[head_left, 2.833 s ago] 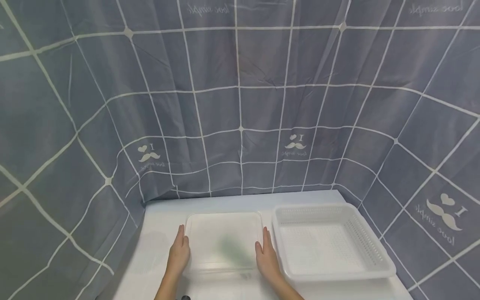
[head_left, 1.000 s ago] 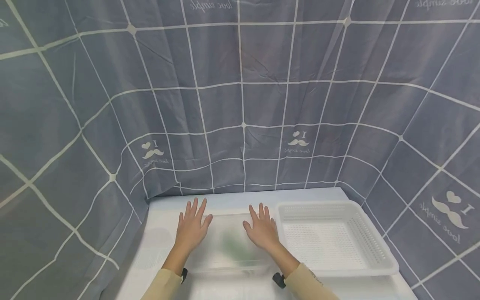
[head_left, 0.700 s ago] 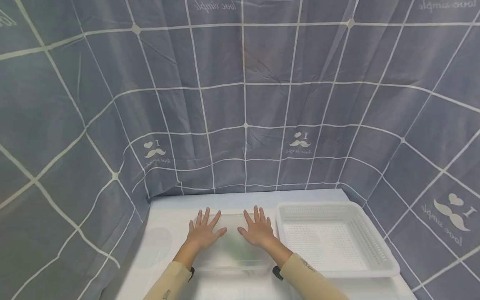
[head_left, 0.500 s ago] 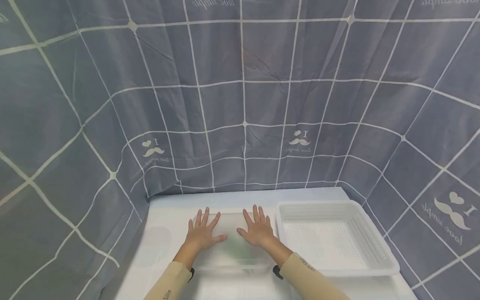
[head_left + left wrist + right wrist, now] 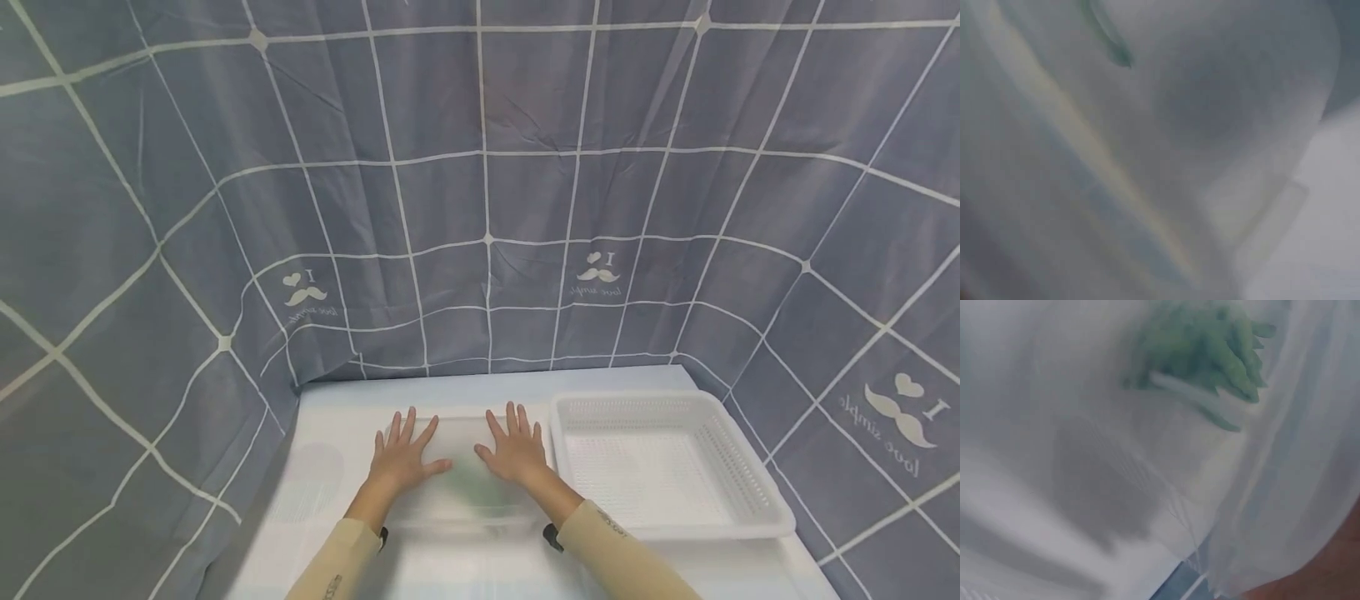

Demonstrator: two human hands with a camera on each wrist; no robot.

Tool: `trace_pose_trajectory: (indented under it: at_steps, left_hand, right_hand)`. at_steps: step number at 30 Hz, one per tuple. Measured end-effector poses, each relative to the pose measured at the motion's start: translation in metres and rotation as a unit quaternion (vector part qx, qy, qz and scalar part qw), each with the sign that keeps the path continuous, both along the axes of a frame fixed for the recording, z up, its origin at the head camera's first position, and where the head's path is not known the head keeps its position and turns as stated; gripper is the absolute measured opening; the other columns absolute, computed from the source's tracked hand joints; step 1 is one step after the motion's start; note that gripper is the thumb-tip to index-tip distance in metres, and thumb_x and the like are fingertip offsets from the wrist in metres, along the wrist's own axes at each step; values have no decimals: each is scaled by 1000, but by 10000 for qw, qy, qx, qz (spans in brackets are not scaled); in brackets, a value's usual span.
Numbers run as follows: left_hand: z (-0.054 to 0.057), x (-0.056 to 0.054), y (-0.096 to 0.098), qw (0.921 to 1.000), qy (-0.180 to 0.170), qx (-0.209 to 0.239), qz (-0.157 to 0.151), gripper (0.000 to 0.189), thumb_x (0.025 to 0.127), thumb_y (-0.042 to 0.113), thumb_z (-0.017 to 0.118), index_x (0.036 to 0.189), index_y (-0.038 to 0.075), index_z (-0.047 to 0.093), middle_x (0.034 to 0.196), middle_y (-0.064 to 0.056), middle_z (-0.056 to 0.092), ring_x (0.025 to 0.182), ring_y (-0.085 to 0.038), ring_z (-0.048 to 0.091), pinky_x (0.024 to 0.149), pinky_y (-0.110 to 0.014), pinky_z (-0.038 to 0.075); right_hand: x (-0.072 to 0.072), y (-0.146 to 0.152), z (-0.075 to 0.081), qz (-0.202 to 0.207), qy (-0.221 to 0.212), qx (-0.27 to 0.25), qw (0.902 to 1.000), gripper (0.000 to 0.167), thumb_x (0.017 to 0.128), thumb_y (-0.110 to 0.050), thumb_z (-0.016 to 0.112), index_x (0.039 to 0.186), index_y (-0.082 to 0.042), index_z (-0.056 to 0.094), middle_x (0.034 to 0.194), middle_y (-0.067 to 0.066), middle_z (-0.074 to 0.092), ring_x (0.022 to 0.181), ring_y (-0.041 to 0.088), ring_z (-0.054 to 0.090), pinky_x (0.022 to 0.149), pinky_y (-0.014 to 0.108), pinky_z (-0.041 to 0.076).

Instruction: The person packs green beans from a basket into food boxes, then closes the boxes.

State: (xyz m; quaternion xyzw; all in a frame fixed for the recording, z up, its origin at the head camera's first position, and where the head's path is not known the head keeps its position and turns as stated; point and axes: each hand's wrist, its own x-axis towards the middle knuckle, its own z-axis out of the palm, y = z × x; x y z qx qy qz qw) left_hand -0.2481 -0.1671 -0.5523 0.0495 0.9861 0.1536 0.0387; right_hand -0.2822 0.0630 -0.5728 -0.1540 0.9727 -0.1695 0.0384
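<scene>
A shallow translucent plastic container with a frosted lid sits on the white table, and a blurred green mass shows through it. In the right wrist view that mass is several long, green, pod-like vegetables; one green tip appears in the left wrist view. On the lid's left part lies my left hand, palm down with fingers spread. My right hand lies likewise on the right part. Both hands have their fingertips near the far edge, thumbs pointing inward. The container's sides are partly hidden behind the hands and forearms.
A white perforated plastic basket stands just right of the container, close to my right forearm. Below it shows a paler panel on the white table. A blue-grey checked curtain surrounds the table at the back and both sides.
My hands have gone from the container's left and right sides to flat on top of its lid, fingers spread. Over the last half second they hardly move; the head view tilts slightly.
</scene>
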Motion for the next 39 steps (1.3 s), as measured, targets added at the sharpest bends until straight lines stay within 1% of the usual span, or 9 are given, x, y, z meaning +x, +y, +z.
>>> trace_pose_trajectory:
  at_steps: [3,9,14,20,24,29,31,33,39]
  left_hand:
    - [-4,15,2,9996,267,69,15,83,97,63,67,165,22,41,177,-24,20,165,-51,13,128,-80,14]
    - [-14,48,10,9960,887,61,81,69,103,61,57,162,27,46,176,-20,26,165,-47,17,128,-79,17]
    - [-25,68,14,9914,1296,-126,117,61,103,59,57,157,30,54,174,-18,33,163,-46,25,127,-78,22]
    - [-39,81,15,9860,1614,-388,168,57,102,62,56,152,34,59,170,-12,42,162,-42,31,128,-74,26]
    - [-44,86,14,9859,1559,-565,227,59,104,66,48,154,37,56,172,-9,40,163,-39,29,130,-72,23]
    - [-45,88,11,9865,1493,-609,299,59,104,67,46,156,38,54,173,-8,38,164,-38,27,132,-70,21]
    - [-44,88,11,9872,1457,-574,305,59,104,66,47,155,38,54,173,-8,38,164,-38,28,132,-70,22]
    - [-44,89,10,9886,1368,-552,307,59,104,66,48,156,38,54,173,-9,38,164,-38,28,131,-71,22]
    - [-44,92,7,9936,1010,-448,244,59,105,61,51,157,33,53,173,-13,38,163,-42,28,129,-74,23]
  right_hand:
    - [17,5,-2,-28,190,-100,9998,70,106,-51,54,164,-15,41,175,28,21,166,47,14,130,75,20]
    - [61,15,-13,88,603,-132,9981,65,107,-52,52,163,-19,46,175,25,25,165,46,18,130,73,22]
    - [86,17,-20,234,1329,37,9908,60,106,-55,53,157,-22,54,171,22,36,162,45,29,128,71,30]
    - [102,20,-31,278,2026,455,9778,59,108,-62,46,153,-26,59,166,18,47,158,41,39,125,68,37]
    - [106,19,-41,269,2547,632,9646,58,108,-64,42,150,-28,62,163,16,52,155,39,45,122,66,42]
    - [105,16,-49,264,3131,812,9459,57,109,-62,40,146,-28,66,157,15,58,149,38,52,118,64,49]
    - [104,15,-50,260,3159,846,9447,56,108,-62,41,146,-29,66,157,15,59,149,38,53,117,63,49]
    - [104,14,-50,287,3022,840,9491,55,108,-61,43,147,-29,65,158,15,58,150,38,52,118,63,49]
    - [109,9,-44,346,1941,811,9770,57,108,-61,45,155,-30,57,167,14,47,158,37,41,125,65,40]
